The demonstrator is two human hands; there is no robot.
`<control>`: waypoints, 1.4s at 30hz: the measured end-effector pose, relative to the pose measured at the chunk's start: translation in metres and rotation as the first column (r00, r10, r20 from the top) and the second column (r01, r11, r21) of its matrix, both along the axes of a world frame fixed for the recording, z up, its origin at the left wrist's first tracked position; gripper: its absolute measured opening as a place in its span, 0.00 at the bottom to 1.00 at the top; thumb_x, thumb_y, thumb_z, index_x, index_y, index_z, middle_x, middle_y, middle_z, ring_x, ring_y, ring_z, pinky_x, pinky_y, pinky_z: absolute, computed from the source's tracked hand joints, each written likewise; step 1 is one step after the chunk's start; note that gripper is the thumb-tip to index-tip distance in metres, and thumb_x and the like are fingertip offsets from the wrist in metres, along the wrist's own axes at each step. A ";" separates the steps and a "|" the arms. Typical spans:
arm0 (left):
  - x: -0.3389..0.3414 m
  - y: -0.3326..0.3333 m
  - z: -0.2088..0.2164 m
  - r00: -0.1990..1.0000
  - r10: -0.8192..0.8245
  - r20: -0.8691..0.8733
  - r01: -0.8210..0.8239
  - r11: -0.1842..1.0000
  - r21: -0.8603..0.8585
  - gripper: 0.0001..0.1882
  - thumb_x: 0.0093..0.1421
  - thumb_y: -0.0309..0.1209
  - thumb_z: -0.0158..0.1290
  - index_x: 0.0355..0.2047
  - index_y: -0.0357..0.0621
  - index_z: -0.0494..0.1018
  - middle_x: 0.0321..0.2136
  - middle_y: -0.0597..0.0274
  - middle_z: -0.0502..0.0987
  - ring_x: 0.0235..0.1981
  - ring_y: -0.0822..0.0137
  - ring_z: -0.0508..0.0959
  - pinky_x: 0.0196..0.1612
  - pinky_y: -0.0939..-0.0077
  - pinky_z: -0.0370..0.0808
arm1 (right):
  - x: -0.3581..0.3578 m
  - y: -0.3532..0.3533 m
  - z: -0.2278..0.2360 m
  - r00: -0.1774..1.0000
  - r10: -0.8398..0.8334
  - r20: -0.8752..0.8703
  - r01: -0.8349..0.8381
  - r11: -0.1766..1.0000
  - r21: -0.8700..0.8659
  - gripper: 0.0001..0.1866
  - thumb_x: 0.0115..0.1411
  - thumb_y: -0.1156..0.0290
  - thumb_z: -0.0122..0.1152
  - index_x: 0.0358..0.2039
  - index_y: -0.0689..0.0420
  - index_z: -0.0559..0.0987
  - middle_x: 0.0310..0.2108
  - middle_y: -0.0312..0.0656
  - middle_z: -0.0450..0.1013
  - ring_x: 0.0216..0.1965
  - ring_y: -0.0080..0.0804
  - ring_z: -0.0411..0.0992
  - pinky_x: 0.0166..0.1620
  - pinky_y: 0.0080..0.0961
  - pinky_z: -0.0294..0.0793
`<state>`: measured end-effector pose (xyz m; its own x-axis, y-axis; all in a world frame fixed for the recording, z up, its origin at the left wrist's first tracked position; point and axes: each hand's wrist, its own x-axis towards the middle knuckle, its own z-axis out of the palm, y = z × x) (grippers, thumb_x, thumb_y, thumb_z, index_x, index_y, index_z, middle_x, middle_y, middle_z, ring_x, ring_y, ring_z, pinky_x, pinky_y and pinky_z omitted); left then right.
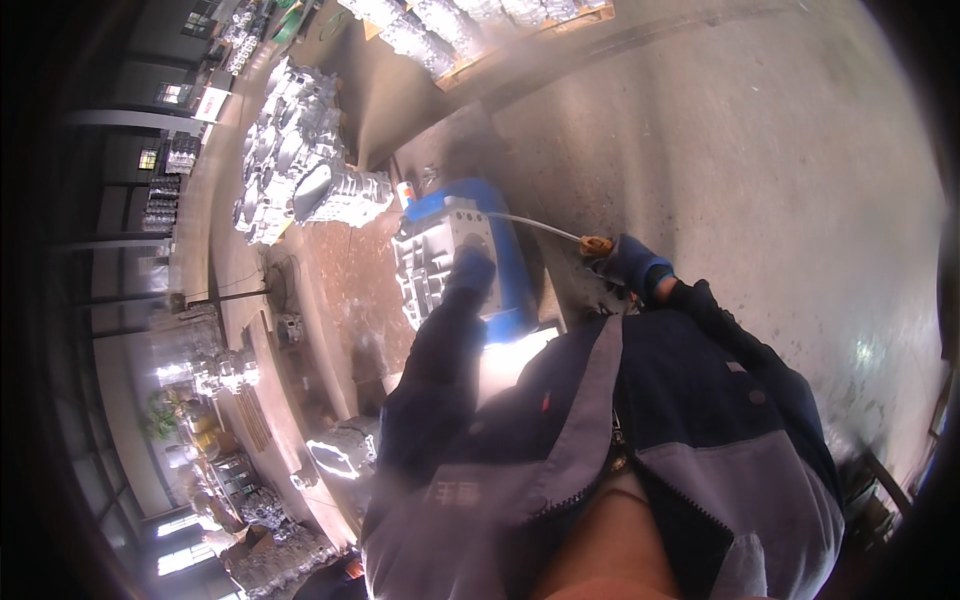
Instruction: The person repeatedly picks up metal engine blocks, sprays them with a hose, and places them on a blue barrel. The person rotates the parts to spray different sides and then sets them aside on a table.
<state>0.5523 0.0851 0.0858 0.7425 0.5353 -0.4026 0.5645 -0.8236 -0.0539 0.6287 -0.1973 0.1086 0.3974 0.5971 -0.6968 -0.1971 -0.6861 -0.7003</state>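
Observation:
A silver-grey cast metal housing (428,262) with ribs and a flat, holed face rests on a blue pad (517,262) at the bench edge. My left hand (471,272), in a blue glove, lies against the housing's flat face; its fingers are too dark and hazy to make out. To the right of the bench, my right hand (630,265), also gloved in blue, is closed around the orange-brown grip (597,246) of a tool. From that grip a thin, pale, slightly curved rod (540,224) reaches left to the housing's upper right corner. Its exact contact there is unclear.
More castings (300,165) are piled at the far left of the brown bench top (345,290). A small white-and-orange bottle (405,193) stands behind the housing. Beyond, a wooden pallet (530,42) carries rows of castings. Concrete floor (760,190) stretches to the right.

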 end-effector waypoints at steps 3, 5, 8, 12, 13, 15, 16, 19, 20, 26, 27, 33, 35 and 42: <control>0.002 0.001 0.002 1.000 -0.005 -0.005 0.005 1.000 0.004 0.24 0.60 0.45 0.50 0.51 0.43 0.74 0.51 0.48 0.75 0.56 0.59 0.73 0.59 0.60 0.66 | -0.001 0.000 0.002 0.994 0.049 0.099 -0.052 0.998 0.027 0.16 0.61 0.54 0.60 0.40 0.52 0.81 0.19 0.36 0.73 0.22 0.25 0.73 0.27 0.30 0.74; 0.001 -0.001 0.002 1.000 -0.006 -0.007 0.007 1.000 0.007 0.24 0.60 0.45 0.50 0.51 0.43 0.74 0.51 0.48 0.75 0.56 0.59 0.73 0.59 0.60 0.66 | -0.001 -0.001 0.002 1.000 -0.004 0.025 0.001 0.994 0.113 0.16 0.61 0.53 0.60 0.39 0.52 0.81 0.19 0.35 0.72 0.21 0.25 0.73 0.27 0.31 0.72; -0.002 -0.003 0.003 1.000 -0.006 -0.023 0.006 1.000 0.010 0.25 0.60 0.45 0.50 0.51 0.43 0.74 0.51 0.48 0.75 0.56 0.59 0.73 0.59 0.60 0.66 | 0.000 0.000 -0.002 0.988 -0.126 0.089 0.124 0.992 0.026 0.15 0.60 0.55 0.62 0.37 0.54 0.82 0.18 0.35 0.72 0.20 0.24 0.73 0.26 0.29 0.71; -0.003 -0.005 0.005 1.000 -0.010 -0.029 0.011 1.000 0.020 0.25 0.60 0.45 0.50 0.52 0.43 0.74 0.51 0.48 0.75 0.56 0.58 0.73 0.59 0.60 0.66 | 0.002 0.008 -0.012 0.995 -0.021 0.102 0.007 0.992 0.130 0.15 0.59 0.57 0.64 0.35 0.56 0.82 0.19 0.37 0.74 0.20 0.24 0.73 0.24 0.27 0.71; -0.003 -0.005 0.006 0.999 -0.009 -0.033 0.010 1.000 0.020 0.25 0.60 0.45 0.50 0.52 0.43 0.74 0.51 0.48 0.75 0.56 0.58 0.73 0.59 0.60 0.66 | 0.002 0.008 -0.015 0.996 -0.039 0.074 0.031 0.994 0.106 0.15 0.59 0.57 0.64 0.35 0.57 0.82 0.19 0.37 0.74 0.20 0.24 0.73 0.24 0.26 0.71; -0.003 -0.006 0.007 0.999 -0.003 -0.040 0.004 1.000 0.021 0.25 0.60 0.46 0.50 0.52 0.43 0.74 0.51 0.48 0.75 0.56 0.58 0.73 0.60 0.60 0.65 | 0.003 0.009 -0.023 0.997 -0.076 0.030 0.071 0.989 0.128 0.15 0.59 0.57 0.64 0.36 0.57 0.82 0.19 0.37 0.74 0.20 0.25 0.73 0.23 0.26 0.71; -0.002 -0.005 0.007 0.999 -0.003 -0.041 0.003 1.000 0.020 0.25 0.60 0.46 0.50 0.52 0.43 0.74 0.51 0.48 0.75 0.56 0.58 0.73 0.60 0.60 0.65 | 0.003 0.009 -0.026 0.995 -0.095 0.012 0.091 0.980 0.176 0.15 0.59 0.57 0.64 0.36 0.57 0.82 0.20 0.37 0.75 0.19 0.25 0.73 0.23 0.26 0.72; -0.003 -0.005 0.009 0.999 -0.004 -0.037 0.005 1.000 0.020 0.25 0.60 0.46 0.50 0.52 0.43 0.74 0.51 0.48 0.75 0.56 0.58 0.72 0.60 0.61 0.65 | 0.001 0.010 -0.033 0.995 -0.071 0.073 0.058 0.985 0.161 0.15 0.59 0.57 0.64 0.36 0.57 0.82 0.19 0.37 0.74 0.19 0.26 0.73 0.23 0.26 0.72; -0.002 -0.004 0.009 0.999 -0.006 -0.037 0.007 1.000 0.022 0.25 0.60 0.46 0.50 0.52 0.43 0.74 0.52 0.48 0.75 0.56 0.58 0.72 0.60 0.61 0.65 | 0.000 0.010 -0.034 0.995 0.000 0.097 -0.018 0.981 0.191 0.15 0.59 0.57 0.64 0.36 0.57 0.81 0.19 0.37 0.74 0.19 0.26 0.72 0.23 0.26 0.71; -0.003 -0.002 0.009 0.999 0.001 -0.047 0.000 1.000 0.022 0.25 0.60 0.46 0.50 0.52 0.43 0.73 0.52 0.48 0.74 0.57 0.58 0.72 0.60 0.61 0.64 | -0.004 0.014 -0.020 0.983 -0.126 0.135 0.106 0.984 0.144 0.15 0.59 0.57 0.63 0.33 0.57 0.81 0.19 0.37 0.73 0.18 0.26 0.72 0.23 0.27 0.72; -0.003 -0.001 0.009 0.999 0.001 -0.042 0.000 1.000 0.020 0.25 0.60 0.46 0.50 0.52 0.43 0.73 0.52 0.48 0.74 0.57 0.58 0.72 0.60 0.61 0.64 | -0.003 0.014 -0.015 0.991 -0.089 0.101 0.069 0.979 0.189 0.15 0.59 0.57 0.64 0.32 0.57 0.81 0.19 0.37 0.73 0.18 0.26 0.72 0.23 0.27 0.72; -0.003 0.001 0.009 0.999 0.006 -0.054 -0.005 1.000 0.018 0.25 0.60 0.46 0.50 0.52 0.43 0.73 0.52 0.48 0.74 0.57 0.57 0.72 0.61 0.61 0.64 | -0.001 0.012 0.009 0.988 -0.041 0.151 0.022 0.992 0.127 0.15 0.60 0.56 0.63 0.31 0.58 0.81 0.17 0.36 0.72 0.17 0.26 0.71 0.23 0.27 0.71; -0.003 0.002 0.009 0.999 0.005 -0.051 -0.004 1.000 0.021 0.25 0.60 0.46 0.50 0.52 0.43 0.73 0.52 0.48 0.74 0.57 0.57 0.72 0.61 0.61 0.64 | -0.002 0.012 0.010 0.990 -0.132 0.054 0.125 0.985 0.117 0.17 0.60 0.54 0.62 0.31 0.57 0.81 0.16 0.36 0.72 0.17 0.25 0.71 0.23 0.27 0.71; -0.009 0.003 0.009 0.998 0.012 -0.062 -0.011 1.000 0.022 0.26 0.59 0.46 0.50 0.52 0.43 0.73 0.52 0.48 0.74 0.57 0.57 0.71 0.61 0.61 0.63 | -0.007 0.018 0.011 0.967 0.001 0.256 -0.045 0.985 0.166 0.22 0.60 0.49 0.61 0.27 0.58 0.80 0.16 0.35 0.72 0.17 0.25 0.70 0.24 0.27 0.70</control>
